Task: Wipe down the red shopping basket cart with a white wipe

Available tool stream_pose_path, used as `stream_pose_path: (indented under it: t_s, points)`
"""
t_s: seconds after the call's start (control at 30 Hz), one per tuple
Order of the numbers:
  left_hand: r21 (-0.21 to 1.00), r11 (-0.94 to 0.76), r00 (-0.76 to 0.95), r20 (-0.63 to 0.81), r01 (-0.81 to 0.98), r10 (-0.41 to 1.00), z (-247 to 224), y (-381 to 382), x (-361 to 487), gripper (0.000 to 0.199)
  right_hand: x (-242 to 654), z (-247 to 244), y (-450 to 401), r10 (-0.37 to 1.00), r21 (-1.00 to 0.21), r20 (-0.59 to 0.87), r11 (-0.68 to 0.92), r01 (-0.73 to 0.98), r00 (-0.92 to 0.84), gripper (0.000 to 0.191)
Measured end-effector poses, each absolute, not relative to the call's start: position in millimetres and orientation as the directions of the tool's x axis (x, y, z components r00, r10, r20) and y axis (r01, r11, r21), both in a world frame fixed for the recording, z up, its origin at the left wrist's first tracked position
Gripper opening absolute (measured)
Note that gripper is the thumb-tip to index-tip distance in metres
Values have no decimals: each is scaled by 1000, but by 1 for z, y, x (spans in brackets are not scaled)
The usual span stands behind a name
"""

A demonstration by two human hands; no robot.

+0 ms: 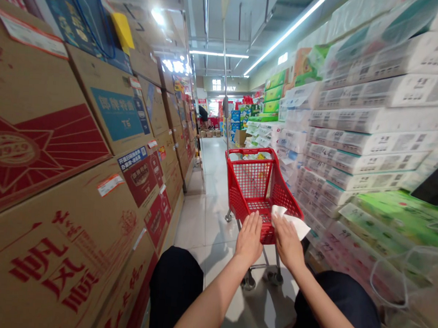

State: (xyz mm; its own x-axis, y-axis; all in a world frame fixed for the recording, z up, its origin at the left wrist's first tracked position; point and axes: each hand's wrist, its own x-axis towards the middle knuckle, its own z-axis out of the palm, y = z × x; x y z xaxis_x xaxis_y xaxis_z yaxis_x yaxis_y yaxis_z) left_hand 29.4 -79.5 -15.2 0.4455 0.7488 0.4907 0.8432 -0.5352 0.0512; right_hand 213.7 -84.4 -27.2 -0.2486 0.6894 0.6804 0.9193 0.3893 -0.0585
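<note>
A small red plastic shopping cart (246, 205) with a lattice basket stands on casters in front of me. My left hand (250, 236) rests against its near side, with the fingers stretched out and close together and nothing seen in it. Just to the right, my right hand (287, 240) presses a white tissue (299, 226) on the cart's near right edge. One end of the tissue sticks out past the fingers; the fingertips lie partly out of sight in its folds. Inside the basket, the visible floor is bare red grid.
Stacked cardboard cartons (34, 252) wall the left side. Piled tissue packs (374, 138) line the right, with a dark phone-like object (436, 185) on green packs (396, 212). A thin metal pole (225, 76) rises by the cart. The tiled floor (213, 168) runs ahead; a person (203, 115) is far off.
</note>
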Motion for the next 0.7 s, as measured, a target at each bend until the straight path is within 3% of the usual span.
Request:
stream_pose_path:
  t_s: [0.17, 0.3, 0.5, 0.7]
  points:
    - [7, -550, 480, 478, 835, 736, -14, -80, 22, 88, 185, -21, -96, 660, -11, 639, 522, 853, -396, 83]
    - [-30, -587, 535, 451, 809, 715, -8, -80, 6, 84, 233, -22, -93, 701, 28, 598, 466, 885, -388, 82]
    - [66, -606, 508, 478, 792, 716, -6, -83, 13, 85, 279, -29, -77, 728, -34, 659, 281, 959, -190, 74]
    - [129, -615, 491, 486, 778, 723, -7, -87, 27, 98, 206, -29, -92, 678, -23, 680, 403, 915, -281, 83]
